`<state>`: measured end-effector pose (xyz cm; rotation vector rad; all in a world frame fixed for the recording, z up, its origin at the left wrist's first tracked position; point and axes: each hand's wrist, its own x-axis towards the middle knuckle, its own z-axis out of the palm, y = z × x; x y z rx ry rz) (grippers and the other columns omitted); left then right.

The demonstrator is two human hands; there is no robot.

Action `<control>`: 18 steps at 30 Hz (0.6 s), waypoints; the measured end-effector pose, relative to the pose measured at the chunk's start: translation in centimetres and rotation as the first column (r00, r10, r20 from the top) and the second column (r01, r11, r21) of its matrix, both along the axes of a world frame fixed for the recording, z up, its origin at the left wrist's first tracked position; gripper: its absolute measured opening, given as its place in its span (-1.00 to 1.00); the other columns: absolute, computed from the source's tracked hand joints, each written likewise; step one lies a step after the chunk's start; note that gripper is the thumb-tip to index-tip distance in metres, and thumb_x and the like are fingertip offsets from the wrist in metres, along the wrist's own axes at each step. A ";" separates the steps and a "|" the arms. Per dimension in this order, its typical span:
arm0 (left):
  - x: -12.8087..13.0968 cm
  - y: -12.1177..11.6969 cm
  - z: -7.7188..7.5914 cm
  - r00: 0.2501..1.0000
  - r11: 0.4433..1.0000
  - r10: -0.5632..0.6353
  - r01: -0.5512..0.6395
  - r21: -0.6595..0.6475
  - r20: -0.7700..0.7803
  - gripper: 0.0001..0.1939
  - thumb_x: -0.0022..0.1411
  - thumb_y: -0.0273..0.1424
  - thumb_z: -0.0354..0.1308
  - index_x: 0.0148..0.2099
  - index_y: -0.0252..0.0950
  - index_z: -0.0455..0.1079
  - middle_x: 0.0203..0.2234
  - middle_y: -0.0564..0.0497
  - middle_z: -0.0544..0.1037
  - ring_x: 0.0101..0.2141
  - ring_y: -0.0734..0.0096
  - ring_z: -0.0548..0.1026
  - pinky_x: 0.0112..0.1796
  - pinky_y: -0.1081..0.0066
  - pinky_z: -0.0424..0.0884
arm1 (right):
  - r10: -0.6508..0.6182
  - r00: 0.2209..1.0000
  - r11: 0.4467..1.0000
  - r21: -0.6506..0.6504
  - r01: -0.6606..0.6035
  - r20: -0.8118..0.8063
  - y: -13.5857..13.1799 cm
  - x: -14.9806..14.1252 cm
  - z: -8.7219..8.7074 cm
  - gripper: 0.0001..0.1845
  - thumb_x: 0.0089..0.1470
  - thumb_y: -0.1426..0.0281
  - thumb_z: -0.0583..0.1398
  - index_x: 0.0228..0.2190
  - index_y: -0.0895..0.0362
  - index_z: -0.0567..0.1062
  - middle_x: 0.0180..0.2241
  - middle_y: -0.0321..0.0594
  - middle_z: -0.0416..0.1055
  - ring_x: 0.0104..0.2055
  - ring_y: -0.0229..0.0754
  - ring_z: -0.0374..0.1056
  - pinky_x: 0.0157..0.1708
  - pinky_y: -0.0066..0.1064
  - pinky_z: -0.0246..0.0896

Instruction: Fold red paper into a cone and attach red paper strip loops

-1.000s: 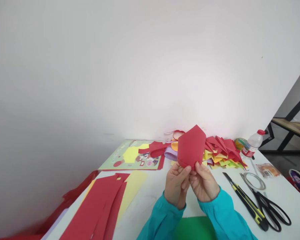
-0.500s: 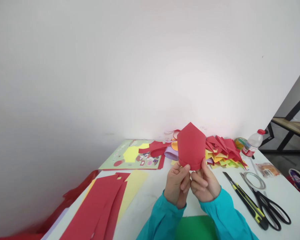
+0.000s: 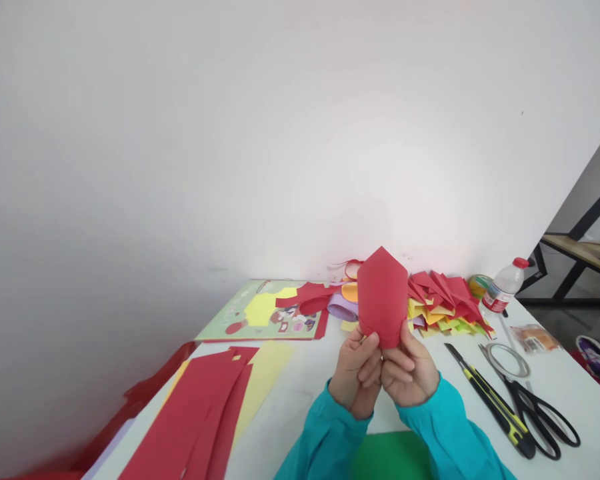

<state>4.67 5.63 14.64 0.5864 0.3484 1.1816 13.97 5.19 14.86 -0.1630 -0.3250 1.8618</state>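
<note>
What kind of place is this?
Probably a papercraft workspace, at a white table against a wall: stacked red sheets, a heap of folded red and yellow paper pieces, and a box cutter beside scissors.

My left hand (image 3: 356, 371) and right hand (image 3: 411, 373) pinch the lower edge of a red paper piece (image 3: 383, 297), one at each side, peak upward, above the white table (image 3: 305, 390). To my right: utility knife (image 3: 497, 408) beside black-handled scissors (image 3: 544, 421). Farther back: heap of cut paper (image 3: 447, 297), red-capped bottle (image 3: 503, 288) near its right end. To my left: red sheets (image 3: 185, 407), overlapping pale yellow paper (image 3: 266, 370); green booklet (image 3: 237, 303) beyond.
</note>
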 end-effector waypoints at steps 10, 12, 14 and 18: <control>0.1 0.1 -0.2 0.997 1.000 -0.023 0.024 -0.016 0.074 -0.69 -0.05 -0.36 0.29 -0.23 -0.32 0.34 -0.82 0.27 0.20 -0.80 0.82 -0.16 -0.80 0.75 -0.12 | 0.005 0.999 0.995 -0.095 -0.009 -0.042 -0.1 0.2 0.0 -0.86 -0.06 0.49 0.27 -0.37 0.19 0.44 -0.50 -0.40 0.50 -0.84 -0.61 -0.09 -0.90 -0.78 -0.16; 0.1 0.1 -0.3 0.997 1.000 -0.029 0.029 0.000 0.067 -0.69 -0.03 -0.36 0.27 -0.21 -0.32 0.34 -0.83 0.27 0.18 -0.81 0.81 -0.17 -0.80 0.75 -0.11 | 0.002 1.000 0.997 -0.073 -0.004 -0.030 -0.1 0.2 0.0 -0.82 -0.11 0.48 0.30 -0.38 0.18 0.44 -0.52 -0.43 0.48 -0.85 -0.62 -0.14 -0.91 -0.77 -0.18; 0.1 0.1 -0.3 0.998 1.000 -0.012 0.012 0.005 0.059 -0.70 -0.02 -0.35 0.27 -0.21 -0.31 0.34 -0.86 0.29 0.14 -0.80 0.79 -0.18 -0.80 0.74 -0.10 | -0.034 0.999 0.997 -0.077 0.033 -0.015 -0.1 0.0 0.0 -0.75 -0.19 0.44 0.35 -0.40 0.17 0.44 -0.55 -0.46 0.45 -0.82 -0.61 -0.08 -0.89 -0.79 -0.16; 0.2 0.1 -0.1 0.997 0.998 0.061 -0.060 -0.030 0.043 -0.70 -0.02 -0.32 0.27 -0.22 -0.28 0.33 -0.88 0.30 0.11 -0.80 0.76 -0.13 -0.78 0.73 -0.05 | -0.135 0.988 0.987 -0.075 0.141 0.073 -0.1 -0.5 0.2 -0.67 -0.33 0.45 0.41 -0.43 0.17 0.45 -0.64 -0.47 0.36 -0.75 -0.59 0.03 -0.85 -0.82 -0.09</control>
